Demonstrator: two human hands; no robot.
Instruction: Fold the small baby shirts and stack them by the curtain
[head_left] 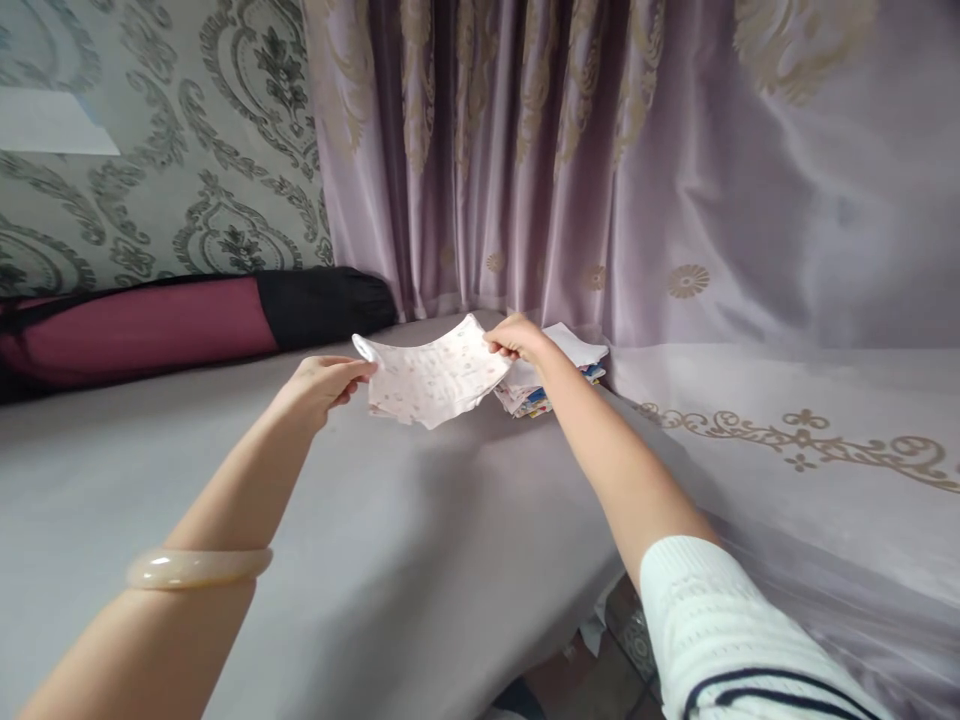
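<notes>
A pale pink cloth (439, 378) with a small print hangs between my two hands above the grey bed sheet (360, 560). Its left edge is pinched by my left hand (324, 388), fingers closed. My right hand (517, 338) grips the upper right corner, and the cloth sags a little in the middle. Just behind and below my right wrist sits a stack of folded cloths (574, 350), white on top with blue and yellow layers lower down. My right forearm hides part of that stack.
A long maroon and black bag (150, 330) lies along the patterned wall at the left. Purple curtains (495, 170) hang behind the bed and down its right side. The bed's edge drops to the floor at the lower right.
</notes>
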